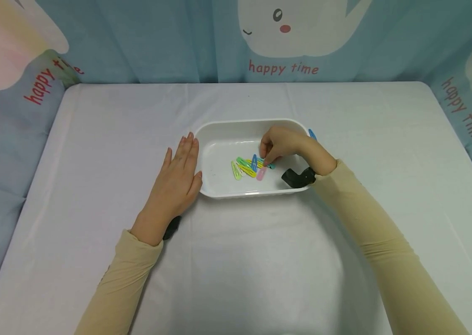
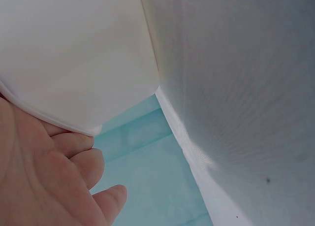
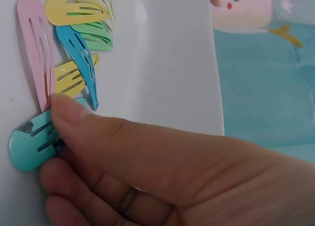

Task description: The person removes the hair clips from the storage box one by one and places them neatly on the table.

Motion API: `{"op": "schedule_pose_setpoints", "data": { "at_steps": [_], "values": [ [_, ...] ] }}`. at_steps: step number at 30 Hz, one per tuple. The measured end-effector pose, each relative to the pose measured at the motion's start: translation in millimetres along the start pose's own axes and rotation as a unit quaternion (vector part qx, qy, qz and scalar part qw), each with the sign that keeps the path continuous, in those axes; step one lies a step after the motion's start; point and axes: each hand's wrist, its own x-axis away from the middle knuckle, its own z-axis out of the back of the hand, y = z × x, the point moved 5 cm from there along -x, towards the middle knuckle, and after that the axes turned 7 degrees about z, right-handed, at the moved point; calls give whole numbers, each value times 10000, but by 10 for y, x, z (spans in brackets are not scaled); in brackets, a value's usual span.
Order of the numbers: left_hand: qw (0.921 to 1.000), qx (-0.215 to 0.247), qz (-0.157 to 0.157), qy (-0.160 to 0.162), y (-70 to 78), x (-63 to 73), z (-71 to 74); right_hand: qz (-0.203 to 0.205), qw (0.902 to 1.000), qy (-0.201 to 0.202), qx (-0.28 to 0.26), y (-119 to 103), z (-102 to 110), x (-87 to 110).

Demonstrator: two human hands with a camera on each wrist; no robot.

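Note:
A white tray holds a small pile of snap hair clips. Over the pile my right hand is bent down, its thumb and fingers at either edge of a teal hair clip. The thumb tip also meets the narrow end of a pink hair clip. Beside them lie a blue hair clip, yellow hair clips and green ones. My left hand rests with extended fingers along the tray's left end, touching its rim, as the left wrist view also shows.
Another blue clip shows just outside the tray's right end, partly hidden by the right wrist. A white cloth covers the table. A blue printed curtain stands behind it and at both sides.

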Motion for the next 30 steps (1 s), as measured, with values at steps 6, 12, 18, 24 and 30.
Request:
{"op": "schedule_pose_setpoints", "data": {
  "at_steps": [6,12,18,24,30],
  "values": [
    [10000,-30,0,-19,-1,-1,-6,-4,10000,-17,-78,7,-3,4],
    [10000,-67,14,-28,-3,0,-12,9,9998,-57,-216,2,-1,24],
    [10000,-75,8,-22,-5,-3,-16,21,9993,98,-348,3,32,41],
    [10000,-62,-10,-31,2,-6,-2,-144,9985,202,-484,13,54,52],
    [10000,-51,7,-55,4,-2,1,-225,9980,318,-505,24,72,60]
  ]
}}
